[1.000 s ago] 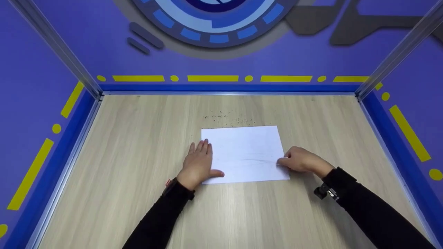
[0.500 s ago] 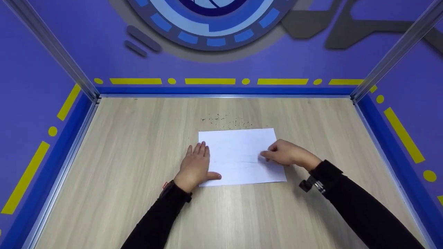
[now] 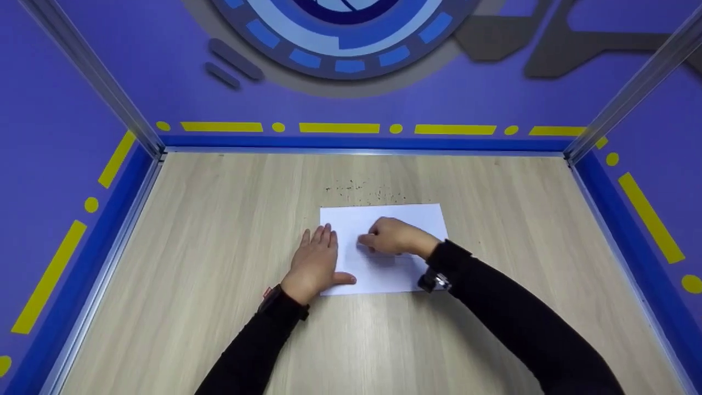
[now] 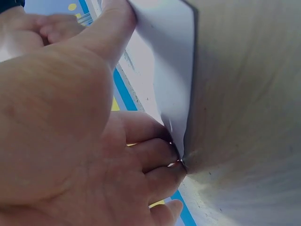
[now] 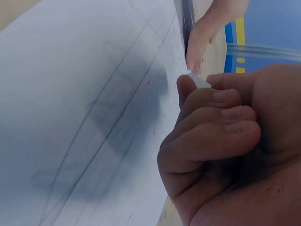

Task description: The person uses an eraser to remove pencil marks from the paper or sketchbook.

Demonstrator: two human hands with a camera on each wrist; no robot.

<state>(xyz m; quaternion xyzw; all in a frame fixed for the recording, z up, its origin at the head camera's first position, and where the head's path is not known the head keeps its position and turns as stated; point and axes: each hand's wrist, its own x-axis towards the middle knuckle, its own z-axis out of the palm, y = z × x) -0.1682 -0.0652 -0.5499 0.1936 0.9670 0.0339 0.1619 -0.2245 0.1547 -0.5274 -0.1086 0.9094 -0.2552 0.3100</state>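
Note:
A white sheet of paper (image 3: 351, 280) lies on the wooden table, with faint pencil lines across it in the right wrist view. My left hand (image 3: 313, 260) rests flat along the sheet's left edge, thumb stretched over the paper near the lower corner. Over the middle of the sheet, my right hand (image 3: 397, 237) pinches a small white eraser (image 5: 200, 81) between thumb and forefinger, the other fingers curled in. Most of the eraser is hidden by the fingers. Small dark specks lie on the paper beside the pencil lines in the right wrist view.
Dark crumbs (image 3: 351, 186) are scattered on the table (image 3: 230, 219) just beyond the paper's far edge. Blue-purple panels (image 3: 351, 107) with metal corner posts stand around the table at the back and both sides.
My right hand has swept leftward from the paper's right edge to its middle, still pinching the eraser. My left hand stays in place on the left edge.

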